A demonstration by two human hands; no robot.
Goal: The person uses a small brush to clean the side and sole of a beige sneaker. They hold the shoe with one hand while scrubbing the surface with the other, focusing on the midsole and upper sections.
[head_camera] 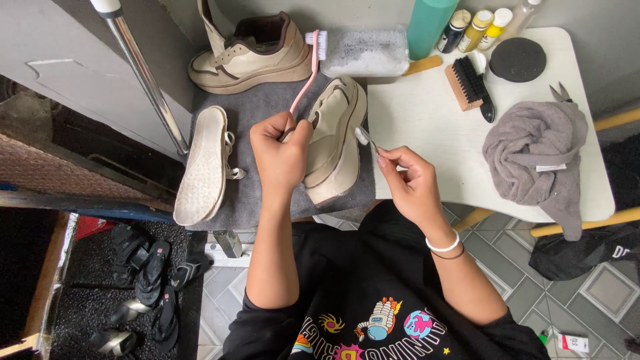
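Our left hand (280, 150) grips the pink brush (305, 77); our right hand (410, 177) pinches a small tool (367, 139); the cream shoe (337, 143) may tip at the mat's (267, 100) front edge.

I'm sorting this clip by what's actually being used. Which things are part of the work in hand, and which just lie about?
In use:
left hand on the pink brush
cream shoe under it
right hand pinching a small metal tool

Lying about:
second shoe
upturned shoe
black brush
grey towel
bottles
sandals

White table (427, 120), grey mat (267, 100) left with cream sneakers (250, 53), black brush (472, 83), grey towel (537, 157) right, bottles (477, 27) far
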